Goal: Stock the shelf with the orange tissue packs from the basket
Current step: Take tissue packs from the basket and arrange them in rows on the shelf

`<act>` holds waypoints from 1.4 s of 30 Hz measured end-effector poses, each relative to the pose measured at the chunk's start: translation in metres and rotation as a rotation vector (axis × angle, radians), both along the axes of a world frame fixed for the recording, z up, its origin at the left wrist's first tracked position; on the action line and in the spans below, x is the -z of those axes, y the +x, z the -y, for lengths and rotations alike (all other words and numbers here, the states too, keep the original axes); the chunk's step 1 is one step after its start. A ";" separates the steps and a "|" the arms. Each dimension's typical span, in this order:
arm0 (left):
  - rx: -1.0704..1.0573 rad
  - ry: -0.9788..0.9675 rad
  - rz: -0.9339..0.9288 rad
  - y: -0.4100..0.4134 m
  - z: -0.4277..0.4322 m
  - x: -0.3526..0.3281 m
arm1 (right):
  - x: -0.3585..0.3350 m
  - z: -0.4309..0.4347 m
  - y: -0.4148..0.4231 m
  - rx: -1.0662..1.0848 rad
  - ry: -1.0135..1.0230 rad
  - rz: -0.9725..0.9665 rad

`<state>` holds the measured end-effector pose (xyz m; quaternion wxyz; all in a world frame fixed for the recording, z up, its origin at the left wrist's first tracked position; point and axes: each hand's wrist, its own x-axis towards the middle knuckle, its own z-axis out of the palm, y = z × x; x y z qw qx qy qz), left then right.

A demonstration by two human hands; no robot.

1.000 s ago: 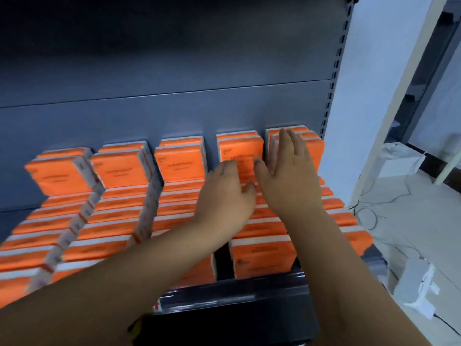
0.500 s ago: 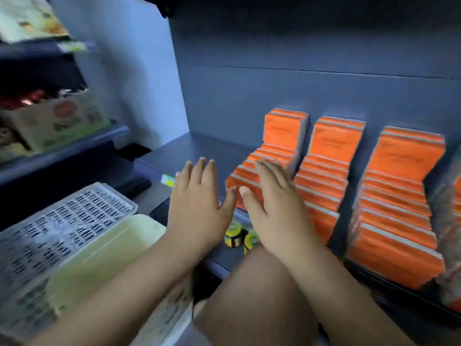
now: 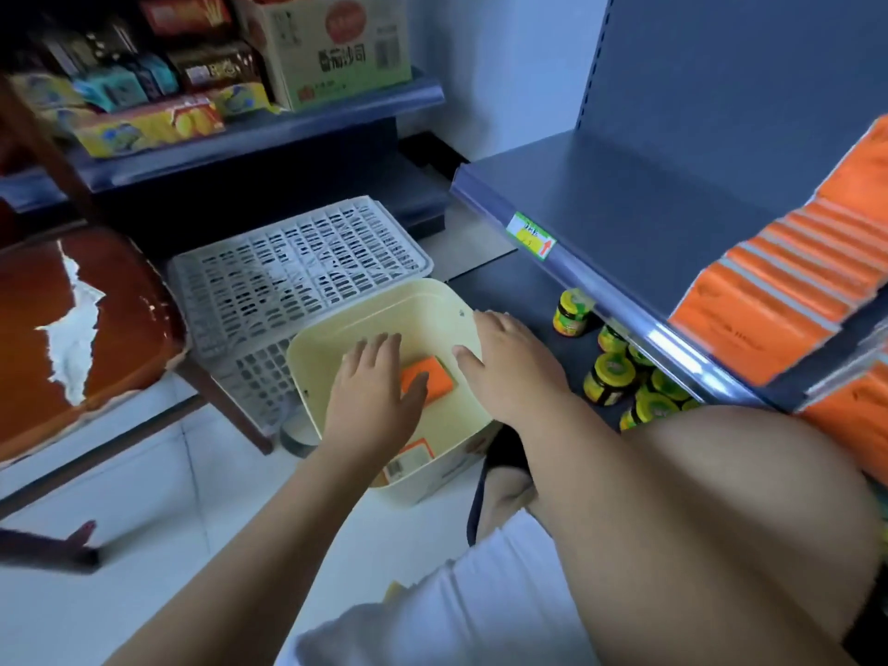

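Left hand (image 3: 372, 394) and right hand (image 3: 511, 367) have moved from the grey shelf (image 3: 648, 199) to the cream basket (image 3: 384, 310), set before a carton (image 3: 336, 45) printed 番茄沙司, and now flank, fingers straight and empty, one orange tissue pack (image 3: 435, 379) on the basket floor.

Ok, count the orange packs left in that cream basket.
2. One orange pack lies in the middle of the basket, partly under the left hand. A second pack shows its label side by the near wall, beside the wrist. More may be hidden under that hand.
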<state>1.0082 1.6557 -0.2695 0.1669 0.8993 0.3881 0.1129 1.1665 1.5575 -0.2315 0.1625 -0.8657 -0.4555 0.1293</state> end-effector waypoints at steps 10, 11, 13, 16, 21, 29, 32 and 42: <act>-0.493 -0.745 0.093 0.015 -0.042 0.075 | 0.062 -0.090 -0.006 0.247 -0.243 -0.370; -0.554 -0.793 0.085 0.018 -0.047 0.087 | 0.073 -0.097 -0.004 0.263 -0.279 -0.407; -0.659 -0.900 0.050 0.022 -0.053 0.105 | 0.095 -0.114 0.001 0.313 -0.338 -0.463; -0.831 -1.073 -0.018 0.032 -0.062 0.149 | 0.132 -0.140 0.010 0.373 -0.370 -0.535; -1.030 -1.338 -0.128 0.050 -0.071 0.181 | 0.205 -0.158 0.027 0.398 -0.433 -0.607; -1.345 -1.552 -0.090 0.063 -0.083 0.222 | 0.286 -0.192 0.060 0.144 -0.419 -0.345; -1.423 -1.609 0.015 0.073 -0.095 0.234 | 0.308 -0.211 0.068 0.278 -0.309 -0.479; -1.588 -1.461 0.225 0.076 -0.104 0.259 | 0.350 -0.206 0.066 0.456 -0.422 -0.590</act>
